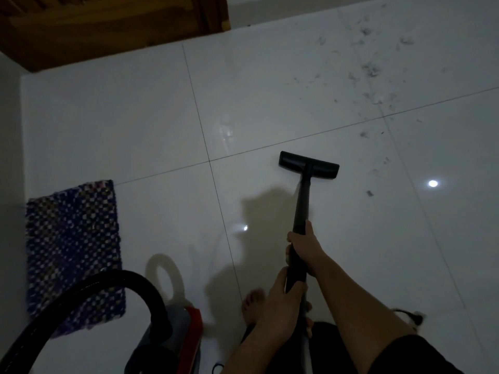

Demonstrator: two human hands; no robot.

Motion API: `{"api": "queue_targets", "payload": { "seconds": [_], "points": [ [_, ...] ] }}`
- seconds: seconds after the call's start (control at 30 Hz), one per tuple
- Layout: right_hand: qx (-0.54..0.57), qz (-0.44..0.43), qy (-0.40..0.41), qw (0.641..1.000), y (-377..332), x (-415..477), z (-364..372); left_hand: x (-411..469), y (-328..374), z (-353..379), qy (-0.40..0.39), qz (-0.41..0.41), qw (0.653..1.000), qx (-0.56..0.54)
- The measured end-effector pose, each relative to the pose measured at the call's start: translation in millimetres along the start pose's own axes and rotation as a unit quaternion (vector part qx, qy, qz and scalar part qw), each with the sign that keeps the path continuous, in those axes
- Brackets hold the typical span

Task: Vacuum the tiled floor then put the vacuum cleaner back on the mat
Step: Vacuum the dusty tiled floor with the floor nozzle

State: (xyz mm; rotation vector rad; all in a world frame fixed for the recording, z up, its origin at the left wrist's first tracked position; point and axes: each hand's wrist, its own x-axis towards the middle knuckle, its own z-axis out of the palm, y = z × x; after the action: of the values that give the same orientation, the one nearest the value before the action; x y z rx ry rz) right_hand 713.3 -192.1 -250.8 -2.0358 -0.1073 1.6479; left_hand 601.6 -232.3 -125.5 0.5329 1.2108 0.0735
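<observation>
Both hands grip the black vacuum wand [300, 209]. My right hand [305, 248] holds it higher up, my left hand [283, 300] lower down, near my body. The wand ends in a flat black floor nozzle [308, 165] resting on the white tiled floor [270, 98]. Dark hair and dust clumps [370, 71] lie scattered on the tiles to the nozzle's upper right. The vacuum's red and grey body [186, 333] stands at the bottom left, with its black hose [108, 282] arching over it. A blue checked mat [73, 252] lies at the left.
A wooden door [108, 25] fills the top left corner, and a white wall [10, 130] runs down the left edge. My bare foot [252, 306] stands on the tile beside the vacuum body. A ceiling light reflects in the floor at the right.
</observation>
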Motion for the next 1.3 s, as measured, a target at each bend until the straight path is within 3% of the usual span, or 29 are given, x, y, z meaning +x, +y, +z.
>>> {"api": "queue_targets", "payload": {
  "seconds": [0.3,0.83,1.3],
  "points": [
    [0.034,0.004,0.015,0.999,6,12,-40,15,3,35,0.004,-0.007,1.0,-0.001],
    [0.055,-0.003,0.022,0.998,65,-31,-167,-2,-62,167,0.027,-0.041,0.998,0.03],
    [0.081,0.025,0.018,0.996,93,-31,-171,-4,-80,171,-0.006,-0.041,0.996,0.074]
  ]
}}
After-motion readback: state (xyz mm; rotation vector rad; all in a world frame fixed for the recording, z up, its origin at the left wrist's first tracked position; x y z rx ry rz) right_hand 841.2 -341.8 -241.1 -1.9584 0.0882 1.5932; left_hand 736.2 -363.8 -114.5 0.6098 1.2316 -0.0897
